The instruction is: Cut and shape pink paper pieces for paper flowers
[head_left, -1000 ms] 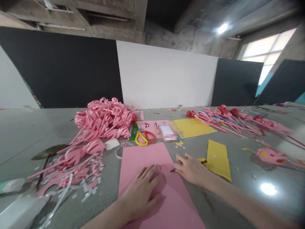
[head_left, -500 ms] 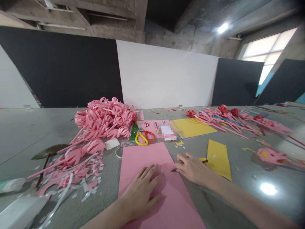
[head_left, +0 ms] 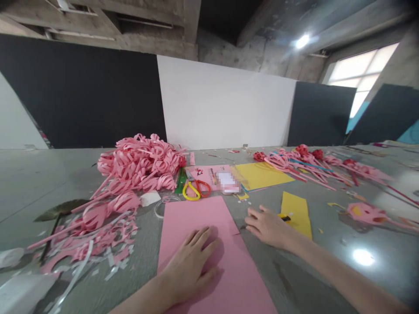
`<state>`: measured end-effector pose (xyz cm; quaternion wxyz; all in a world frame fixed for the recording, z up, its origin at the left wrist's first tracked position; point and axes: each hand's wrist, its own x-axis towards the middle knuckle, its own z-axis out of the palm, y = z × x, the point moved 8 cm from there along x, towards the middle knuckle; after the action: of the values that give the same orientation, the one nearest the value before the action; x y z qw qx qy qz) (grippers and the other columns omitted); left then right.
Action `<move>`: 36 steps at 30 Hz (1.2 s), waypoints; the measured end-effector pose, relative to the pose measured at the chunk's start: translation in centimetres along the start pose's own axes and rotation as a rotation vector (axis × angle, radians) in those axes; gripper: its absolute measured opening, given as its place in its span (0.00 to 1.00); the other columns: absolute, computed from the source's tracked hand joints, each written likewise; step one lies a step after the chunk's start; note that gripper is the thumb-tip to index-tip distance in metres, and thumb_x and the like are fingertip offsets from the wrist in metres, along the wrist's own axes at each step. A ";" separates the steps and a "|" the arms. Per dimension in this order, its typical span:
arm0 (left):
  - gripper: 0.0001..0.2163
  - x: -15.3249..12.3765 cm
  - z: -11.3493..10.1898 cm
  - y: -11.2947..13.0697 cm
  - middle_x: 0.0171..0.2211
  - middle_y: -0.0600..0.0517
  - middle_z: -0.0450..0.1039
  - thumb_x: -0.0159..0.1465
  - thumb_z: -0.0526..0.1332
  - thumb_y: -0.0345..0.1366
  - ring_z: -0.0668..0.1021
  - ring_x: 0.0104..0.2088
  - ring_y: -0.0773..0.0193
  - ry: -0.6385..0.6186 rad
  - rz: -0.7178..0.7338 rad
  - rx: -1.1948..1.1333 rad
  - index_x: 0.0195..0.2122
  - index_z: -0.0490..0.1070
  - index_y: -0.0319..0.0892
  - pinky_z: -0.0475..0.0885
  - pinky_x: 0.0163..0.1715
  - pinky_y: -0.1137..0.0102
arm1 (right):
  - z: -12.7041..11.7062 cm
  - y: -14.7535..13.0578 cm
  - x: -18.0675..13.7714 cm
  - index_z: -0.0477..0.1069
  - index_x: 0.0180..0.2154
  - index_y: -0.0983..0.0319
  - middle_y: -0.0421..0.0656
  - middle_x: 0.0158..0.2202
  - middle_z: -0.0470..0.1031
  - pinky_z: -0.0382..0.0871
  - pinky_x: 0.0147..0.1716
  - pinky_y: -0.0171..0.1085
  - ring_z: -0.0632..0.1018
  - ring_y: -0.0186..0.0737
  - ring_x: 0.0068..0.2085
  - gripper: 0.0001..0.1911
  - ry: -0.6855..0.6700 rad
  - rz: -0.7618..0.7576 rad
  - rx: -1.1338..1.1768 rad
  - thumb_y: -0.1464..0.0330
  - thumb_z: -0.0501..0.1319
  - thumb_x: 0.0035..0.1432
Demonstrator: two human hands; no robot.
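A sheet of pink paper (head_left: 193,213) lies in front of me, with a short slit in its right edge. My left hand (head_left: 193,261) rests on the sheet, palm down and fingers stretched out. Just off that edge, my right hand (head_left: 266,226) is closed around a yellow and black utility knife (head_left: 284,216). Most of its body is hidden by the hand; a dark tip shows by the fingertips. Beyond the sheet lie scissors (head_left: 197,190) with one yellow and one red handle, beside a green strip (head_left: 180,181).
Pink paper-strip flowers (head_left: 140,161) are heaped at left, above paper scraps (head_left: 94,244). A yellow sheet (head_left: 263,175) lies at the back, a smaller yellow piece (head_left: 296,213) right of my right hand. More paper flowers (head_left: 301,161) lie far right. A white panel (head_left: 225,104) stands behind.
My right hand has moved slightly right with the utility knife, its tip leaving the pink sheet's edge, where a slit now shows. My left hand stays on the paper. The view has shifted a little.
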<state>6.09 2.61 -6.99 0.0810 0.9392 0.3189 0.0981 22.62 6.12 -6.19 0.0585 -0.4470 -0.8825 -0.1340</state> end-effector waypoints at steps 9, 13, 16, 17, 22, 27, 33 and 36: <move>0.20 0.6 -0.8 -0.3 0.56 0.49 0.56 0.61 0.47 0.45 0.59 0.55 0.57 -0.010 0.015 -0.023 0.53 0.56 0.46 0.57 0.51 0.60 | -0.7 0.9 -0.3 0.59 0.26 0.62 0.37 0.20 0.63 0.56 0.23 0.31 0.67 0.31 0.22 0.15 -0.115 0.412 0.808 0.61 0.45 0.59; 0.23 1.0 -0.8 -1.0 0.56 0.50 0.56 0.59 0.50 0.45 0.60 0.54 0.57 -0.002 0.000 -0.040 0.56 0.52 0.47 0.56 0.52 0.59 | 1.6 -3.0 -0.8 0.61 0.28 0.64 0.39 0.22 0.66 0.60 0.20 0.29 0.69 0.28 0.20 0.18 -0.401 0.520 1.587 0.57 0.47 0.57; 0.25 1.1 -0.5 -1.2 0.57 0.49 0.53 0.59 0.49 0.47 0.58 0.56 0.57 -0.012 0.013 -0.039 0.57 0.50 0.46 0.53 0.54 0.59 | 2.7 -4.4 -0.5 0.65 0.30 0.68 0.46 0.30 0.71 0.66 0.31 0.33 0.74 0.32 0.29 0.18 -0.399 0.504 1.881 0.58 0.51 0.56; 0.26 1.1 -0.4 -1.2 0.58 0.48 0.51 0.60 0.47 0.48 0.56 0.56 0.58 -0.023 0.016 -0.036 0.57 0.50 0.45 0.52 0.54 0.59 | 3.0 -4.6 -0.4 0.66 0.31 0.69 0.48 0.32 0.71 0.66 0.36 0.35 0.74 0.34 0.32 0.18 -0.389 0.487 1.950 0.59 0.52 0.56; 0.27 1.1 0.1 -1.3 0.59 0.48 0.47 0.60 0.43 0.51 0.51 0.58 0.58 -0.064 -0.024 -0.002 0.57 0.49 0.43 0.50 0.55 0.60 | 3.6 -4.9 -0.4 0.66 0.34 0.72 0.54 0.35 0.71 0.62 0.45 0.41 0.74 0.39 0.37 0.17 -0.445 0.473 2.133 0.62 0.53 0.56; 0.27 1.1 0.4 -1.2 0.59 0.47 0.47 0.60 0.42 0.51 0.51 0.58 0.57 -0.079 -0.056 0.028 0.58 0.48 0.43 0.50 0.55 0.61 | 3.0 -5.1 -0.4 0.67 0.35 0.73 0.53 0.36 0.71 0.61 0.46 0.41 0.74 0.38 0.37 0.16 -0.469 0.491 2.173 0.63 0.54 0.56; 0.26 1.1 0.8 -1.1 0.60 0.48 0.45 0.61 0.42 0.49 0.50 0.58 0.57 -0.088 -0.093 0.049 0.58 0.47 0.43 0.50 0.55 0.60 | 3.0 -5.2 -0.5 0.67 0.34 0.74 0.55 0.36 0.71 0.61 0.47 0.42 0.74 0.39 0.38 0.16 -0.461 0.503 2.188 0.63 0.56 0.55; 0.26 1.1 0.9 -1.0 0.60 0.48 0.45 0.61 0.42 0.49 0.50 0.58 0.57 -0.089 -0.108 0.049 0.58 0.47 0.43 0.50 0.55 0.60 | 3.4 -5.1 -0.6 0.68 0.34 0.74 0.55 0.36 0.71 0.61 0.47 0.41 0.74 0.40 0.38 0.17 -0.448 0.527 2.184 0.63 0.56 0.54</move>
<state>6.57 4.02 -7.96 0.0770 0.9258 0.3675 0.0440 18.95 3.78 -10.52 0.2830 -0.3427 -0.3972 0.8029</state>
